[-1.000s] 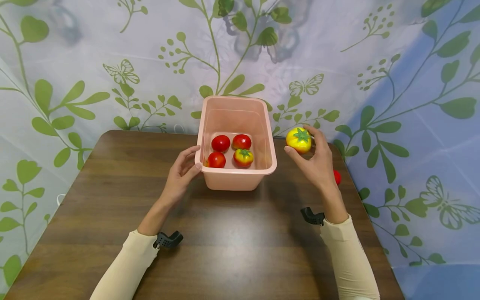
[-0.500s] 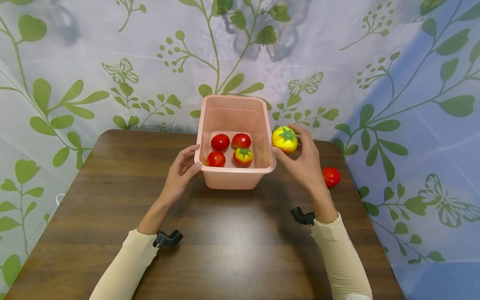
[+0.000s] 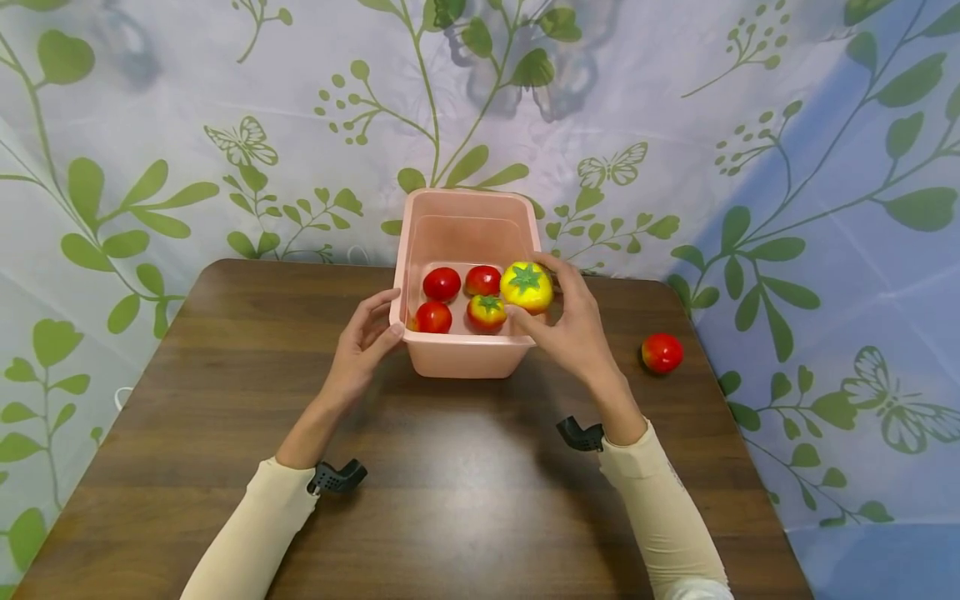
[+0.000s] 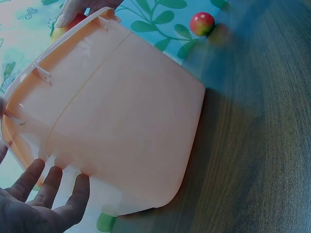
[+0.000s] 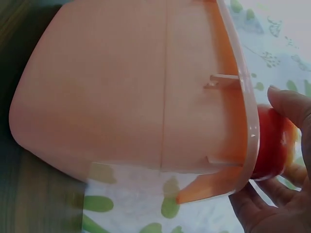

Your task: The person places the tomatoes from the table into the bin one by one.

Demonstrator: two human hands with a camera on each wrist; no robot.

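Note:
A pink plastic bin (image 3: 468, 357) stands on the table, its opening toward the head camera. My left hand (image 3: 360, 346) holds the bin's left side near its front corner, thumb at the rim and fingertips (image 4: 83, 187) against the outer wall. My right hand (image 3: 573, 329) grips a yellow-and-red tomato (image 3: 527, 286) with a green star-shaped top, between thumb and fingers. In the head view this tomato overlaps the bin's right rim; the right wrist view shows its red underside (image 5: 272, 143) just past the rim. Inside the bin lie several tomatoes, one with a green top (image 3: 487, 313).
Another red tomato (image 3: 662, 353) lies on the brown wooden table (image 3: 465, 483), right of my right hand. A leaf-patterned cloth (image 3: 300, 125) hangs behind the table and along its right side. Each wrist wears a black camera mount (image 3: 581, 434).
My right hand has carried the yellow-and-red tomato left, from beside the bin to over its right rim. The red tomato on the table has come into full view. My left hand stays put.

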